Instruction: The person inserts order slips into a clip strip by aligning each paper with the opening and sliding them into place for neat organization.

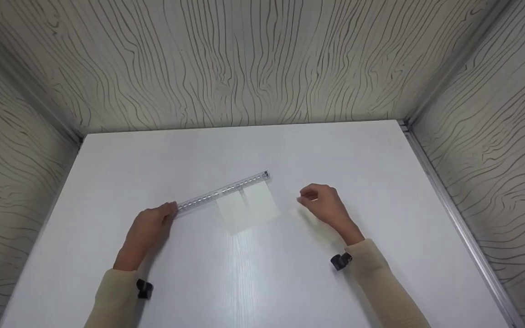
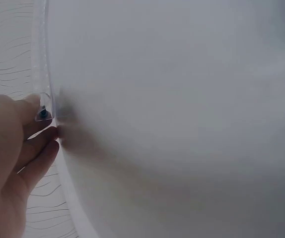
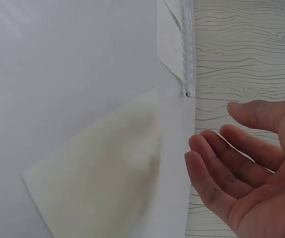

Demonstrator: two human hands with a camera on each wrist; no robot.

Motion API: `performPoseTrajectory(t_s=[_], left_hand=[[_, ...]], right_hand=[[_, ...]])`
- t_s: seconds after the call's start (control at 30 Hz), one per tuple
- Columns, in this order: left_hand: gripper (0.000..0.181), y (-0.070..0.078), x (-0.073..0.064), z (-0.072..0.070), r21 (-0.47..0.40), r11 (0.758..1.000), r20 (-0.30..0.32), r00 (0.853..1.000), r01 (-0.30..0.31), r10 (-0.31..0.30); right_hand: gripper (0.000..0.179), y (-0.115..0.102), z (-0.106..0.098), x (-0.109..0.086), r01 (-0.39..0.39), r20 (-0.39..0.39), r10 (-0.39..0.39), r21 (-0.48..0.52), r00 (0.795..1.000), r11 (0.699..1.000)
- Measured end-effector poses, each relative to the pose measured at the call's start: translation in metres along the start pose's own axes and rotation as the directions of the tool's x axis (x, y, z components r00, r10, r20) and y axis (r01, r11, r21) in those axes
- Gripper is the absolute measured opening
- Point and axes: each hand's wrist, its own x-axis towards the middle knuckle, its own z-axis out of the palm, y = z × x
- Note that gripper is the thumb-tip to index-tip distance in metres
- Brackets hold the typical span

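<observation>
A long clear plastic strip [image 1: 219,192] with a row of round bumps lies slanted on the white table. My left hand [image 1: 148,228] pinches its near left end between thumb and fingers; the left wrist view shows a small dark spot at that end of the strip [image 2: 43,108]. Pale yellow paper sheets [image 1: 262,202] hang down from the strip's right half, their upper edges along it. To the right of the strip, my right hand [image 1: 326,205] hovers with loosely curled fingers and holds nothing. Below it lies another pale yellow sheet [image 3: 93,168], apart from the strip.
The white table [image 1: 189,282] ends at a wood-grain patterned wall [image 1: 244,64] behind. Similar walls with metal rails [image 1: 458,218] stand on both sides. A small black camera [image 1: 341,261] sits on each wrist, over beige sleeves.
</observation>
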Motion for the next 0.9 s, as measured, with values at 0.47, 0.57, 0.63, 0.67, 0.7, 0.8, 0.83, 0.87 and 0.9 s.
performPoseTrajectory(t_s=[0.47,0.57,0.63,0.67,0.7,0.8,0.83,0.87,0.9], left_hand=[[0.029,0.001,0.002,0.000,0.011,0.999,-0.039,0.998,-0.039,0.039],[0.029,0.002,0.002,0.000,0.007,0.999,-0.037,0.999,-0.034,0.035],[0.030,0.002,0.001,0.000,0.003,1.000,-0.026,0.999,-0.022,0.022],[0.030,0.002,0.001,0.000,0.004,1.000,-0.021,1.000,-0.016,0.016],[0.031,0.001,0.001,0.000,0.006,1.000,-0.016,1.000,-0.009,0.009],[0.032,0.002,0.001,0.000,0.013,1.000,-0.004,1.000,0.006,-0.006],[0.032,0.002,0.001,0.000,0.014,1.000,-0.002,1.000,0.007,-0.007],[0.032,0.002,0.002,0.000,0.016,1.000,0.000,1.000,0.008,-0.008],[0.032,0.002,0.002,0.000,0.017,1.000,0.003,1.000,0.008,-0.008]], right_hand=[[0.051,0.033,-0.008,-0.030,-0.052,0.013,0.055,-0.174,0.998,0.983],[0.061,0.037,-0.009,-0.035,-0.072,0.026,0.079,-0.199,0.997,0.977],[0.064,0.038,-0.009,-0.037,-0.079,0.032,0.088,-0.209,0.996,0.975],[0.066,0.038,-0.009,-0.038,-0.082,0.035,0.091,-0.212,0.995,0.974],[0.066,0.038,-0.009,-0.039,-0.075,0.040,0.086,-0.217,0.995,0.973],[0.069,0.039,-0.009,-0.042,-0.067,0.045,0.080,-0.236,0.996,0.969],[0.070,0.039,-0.010,-0.044,-0.057,0.046,0.071,-0.248,0.996,0.967],[0.072,0.039,-0.010,-0.045,-0.054,0.045,0.068,-0.260,0.997,0.964],[0.073,0.039,-0.010,-0.046,-0.051,0.044,0.065,-0.274,0.997,0.960]])
